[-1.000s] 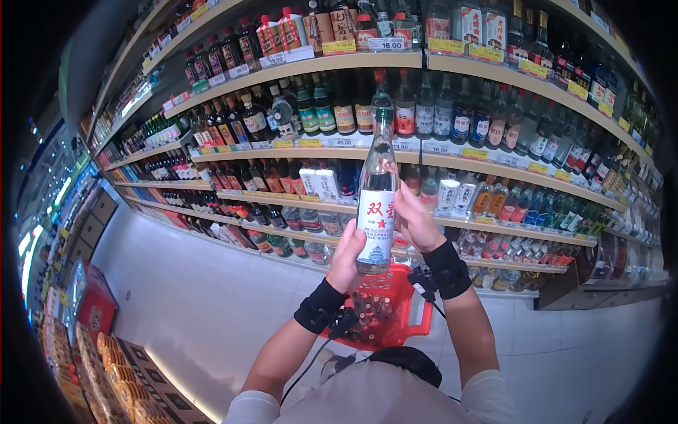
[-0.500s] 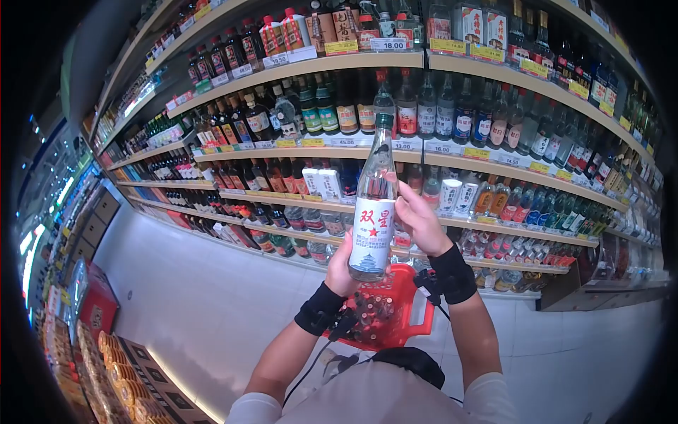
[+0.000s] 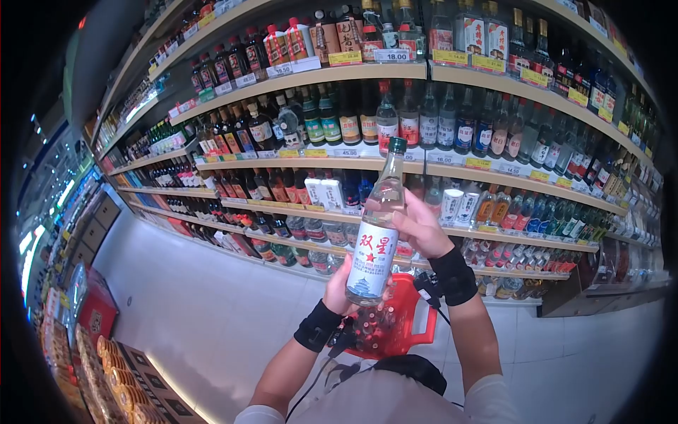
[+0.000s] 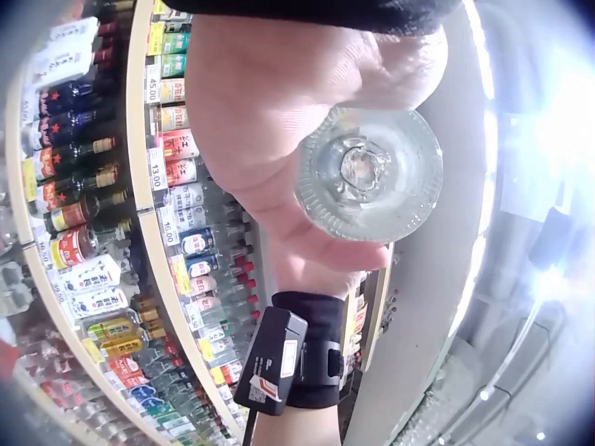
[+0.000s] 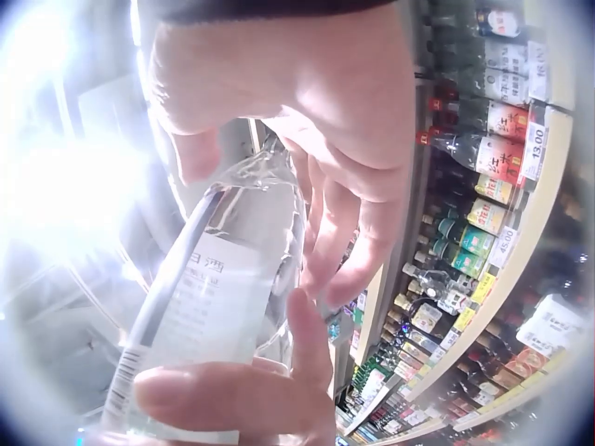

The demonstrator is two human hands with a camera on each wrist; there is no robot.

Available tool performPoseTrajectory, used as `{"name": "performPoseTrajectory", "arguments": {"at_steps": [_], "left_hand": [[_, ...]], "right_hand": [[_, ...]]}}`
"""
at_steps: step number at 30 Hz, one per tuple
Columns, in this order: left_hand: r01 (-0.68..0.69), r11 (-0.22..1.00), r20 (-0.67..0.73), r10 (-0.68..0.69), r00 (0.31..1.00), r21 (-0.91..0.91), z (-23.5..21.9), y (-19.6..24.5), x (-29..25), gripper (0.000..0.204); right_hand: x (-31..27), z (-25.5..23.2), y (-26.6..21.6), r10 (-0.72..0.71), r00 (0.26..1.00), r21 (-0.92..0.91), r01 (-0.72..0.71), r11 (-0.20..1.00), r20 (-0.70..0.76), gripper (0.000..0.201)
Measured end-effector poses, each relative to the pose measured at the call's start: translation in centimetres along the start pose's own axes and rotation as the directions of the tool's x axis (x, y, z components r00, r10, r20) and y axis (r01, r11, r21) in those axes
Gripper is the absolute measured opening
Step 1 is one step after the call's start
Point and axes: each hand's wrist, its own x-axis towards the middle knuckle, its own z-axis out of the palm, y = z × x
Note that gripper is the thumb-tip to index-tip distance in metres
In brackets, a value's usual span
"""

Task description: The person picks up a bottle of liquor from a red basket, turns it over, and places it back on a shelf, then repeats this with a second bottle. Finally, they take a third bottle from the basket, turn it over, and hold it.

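A clear glass bottle (image 3: 372, 247) with a white label, red characters, a red star and a dark green cap is held between both hands, tilted with its cap up and away. The left hand (image 3: 340, 286) grips its lower part from the left; in the left wrist view, that hand (image 4: 270, 121) curls round the ribbed glass base (image 4: 372, 177). Higher up, the right hand (image 3: 424, 230) holds the bottle's upper body from the right. Seen from the right wrist, the right hand (image 5: 297, 111) has its thumb and fingers about the bottle's shoulder, above the printed label (image 5: 209, 297).
Curved store shelves (image 3: 282, 162) filled with bottles and price tags stand in front. Below the hands is a red basket (image 3: 406, 325) containing several small bottles. Packaged goods (image 3: 120, 374) lie at the lower left, and a dark cabinet (image 3: 575, 300) stands at the right.
The bottle and both hands have moved lower in the head view. Its label has turned to face the camera more fully, and the bottle leans more to the right at its cap.
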Motion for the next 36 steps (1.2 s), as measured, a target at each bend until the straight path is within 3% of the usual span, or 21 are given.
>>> {"name": "performPoseTrajectory", "arguments": {"at_steps": [3,5,6,7,10,11,17,23,26,32,36], "left_hand": [[-0.011,1.0,-0.022,0.012,1.0,0.021,0.2,0.1,0.1,0.067],[-0.093,0.954,-0.197,0.154,0.968,0.285,-3.3,-0.4,1.1,0.061],[-0.112,0.903,-0.267,0.238,0.934,0.415,-4.4,-0.6,1.4,0.058],[-0.22,0.832,-0.253,0.39,0.885,0.509,-3.3,-0.3,1.5,0.053],[-0.151,0.524,-0.169,0.512,0.842,0.838,-2.7,-0.8,1.6,0.06],[-0.104,0.488,-0.2,0.531,0.824,0.867,-2.4,-0.8,1.7,0.067],[-0.043,0.571,-0.297,0.487,0.822,0.82,-0.5,-0.4,1.4,0.065],[-0.091,0.484,-0.22,0.548,0.807,0.87,-2.0,-0.8,1.4,0.068],[-0.098,0.527,-0.238,0.532,0.813,0.844,-1.1,-0.6,1.1,0.065],[-0.14,0.709,-0.275,0.438,0.856,0.691,-1.5,-0.2,0.6,0.055],[-0.141,0.676,-0.257,0.453,0.854,0.724,-0.9,-0.1,0.4,0.054]], "right_hand": [[0.4,-0.2,0.7,0.072,0.996,-0.008,-0.073,0.997,-0.061,0.048],[0.7,-0.2,1.4,0.038,0.989,-0.14,-0.059,0.988,-0.144,0.046],[0.8,-0.2,1.9,0.017,0.983,-0.207,-0.055,0.977,-0.182,0.046],[1.2,-0.5,3.1,-0.062,0.973,-0.309,-0.011,0.951,-0.224,0.047],[1.5,-0.5,4.8,-0.11,0.956,-0.365,0.003,0.931,-0.272,0.045],[1.5,-0.4,5.0,-0.103,0.949,-0.367,-0.015,0.93,-0.299,0.045],[1.8,0.3,4.3,-0.059,0.954,-0.401,-0.067,0.913,-0.293,0.048],[1.9,-0.2,5.1,-0.077,0.966,-0.427,-0.036,0.903,-0.245,0.05],[1.6,0.4,3.7,0.043,0.963,-0.392,-0.15,0.908,-0.267,0.053],[1.4,0.5,3.6,0.123,0.955,-0.218,-0.185,0.958,-0.271,0.052],[1.4,0.2,4.2,0.082,0.965,-0.254,-0.147,0.956,-0.248,0.049]]}}
